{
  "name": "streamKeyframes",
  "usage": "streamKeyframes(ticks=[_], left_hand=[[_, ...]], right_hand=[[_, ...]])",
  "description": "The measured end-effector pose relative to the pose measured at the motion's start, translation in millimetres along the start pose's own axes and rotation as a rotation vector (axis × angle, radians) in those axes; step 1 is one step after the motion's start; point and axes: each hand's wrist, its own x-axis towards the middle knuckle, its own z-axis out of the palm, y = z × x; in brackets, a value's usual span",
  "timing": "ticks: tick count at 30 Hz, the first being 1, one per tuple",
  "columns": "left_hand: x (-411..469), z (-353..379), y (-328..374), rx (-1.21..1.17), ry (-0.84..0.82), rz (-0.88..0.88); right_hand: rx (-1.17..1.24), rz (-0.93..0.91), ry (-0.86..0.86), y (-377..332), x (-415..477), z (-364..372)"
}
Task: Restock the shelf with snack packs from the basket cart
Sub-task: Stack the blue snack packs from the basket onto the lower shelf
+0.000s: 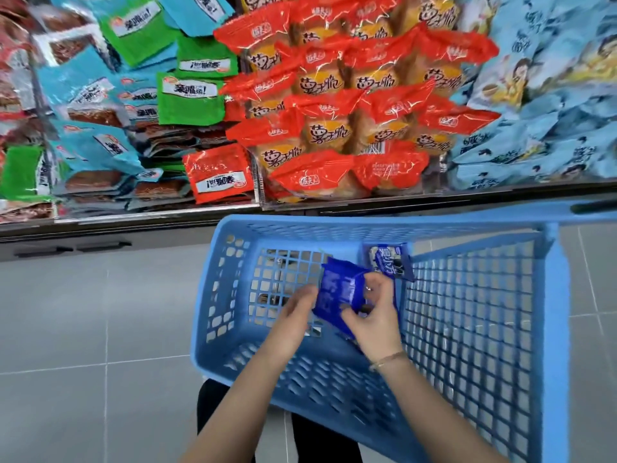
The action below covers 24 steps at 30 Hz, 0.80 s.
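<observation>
Pick-up step: inside the basket cart [467, 329], the right hand [374, 305] curls its fingers round a dark blue snack pack [337, 292]. The left hand [297, 309] meets its 9 o'clock edge, grip unclear. The next move likely calls for lifting it to the shelf [157, 213] at 12 o'clock.

**Shop aisle, snack shelf**

Past the left hand [297, 307] and right hand [374, 312], both on a dark blue snack pack [340, 290], a shelf [150, 213] is crammed with copies of the same sealed goods. Red-orange packs [334, 128] sit straight ahead, with green packs [190, 101] and teal packs [83, 85] far left and pale blue bags [551, 95] far right. A blue basket cart [367, 225] surrounds both hands, and grey floor tiles [100, 312] lie to its left.
</observation>
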Motion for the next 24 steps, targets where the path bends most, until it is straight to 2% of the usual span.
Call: streamKeyframes(ticks=[2,4,5,7,8,10,12,14,16,18,21,23,24], left_hand=[[0.7,5.3,4.1,-0.231,-0.082,-0.006],[1.7,-1.1,3.5,-0.361,-0.074,-0.036],[2.5,-7.6,0.9,-0.417,-0.035,-0.054],[4.5,-23.1,-6.4,-0.549,0.048,-0.093],[5.0,-31.1,-9.2,-0.588,0.073,-0.113],[6.2,-47.4,-12.4,-0.6,0.114,-0.134],[6.5,-60.5,-12.9,-0.561,0.147,-0.134],[6.1,-69.6,-13.7,-0.528,0.177,-0.118],[5.8,-76.5,-17.2,-0.515,0.203,-0.085],[5.1,-80.9,-22.2,-0.515,0.186,-0.049],[4.9,-85.8,-27.4,-0.495,0.19,-0.029],[4.1,-85.8,-28.7,-0.487,0.225,-0.042],[4.6,-85.8,-30.5,-0.466,0.243,-0.05]], right_hand=[[0.066,-0.022,-0.178,-9.9,-7.1,7.7],[0.203,0.02,-0.369,-18.3,-4.2,8.6],[0.295,0.07,-0.417,-21.7,1.0,7.3],[0.437,0.202,-0.366,-19.0,16.2,4.8],[0.398,0.256,-0.283,-14.5,25.4,4.8],[-0.007,0.3,-0.125,7.4,45.8,9.0],[-0.453,0.359,-0.149,34.6,60.8,20.1],[-0.719,0.394,-0.207,55.8,67.4,39.1],[-0.924,0.369,-0.147,69.1,68.5,58.9],[-1.005,0.359,-0.06,75.4,67.1,70.6],[-0.933,0.313,0.005,78.8,69.5,69.3],[-0.753,0.286,0.02,74.2,70.9,61.7],[-0.572,0.3,0.017,67.6,69.5,56.6]])
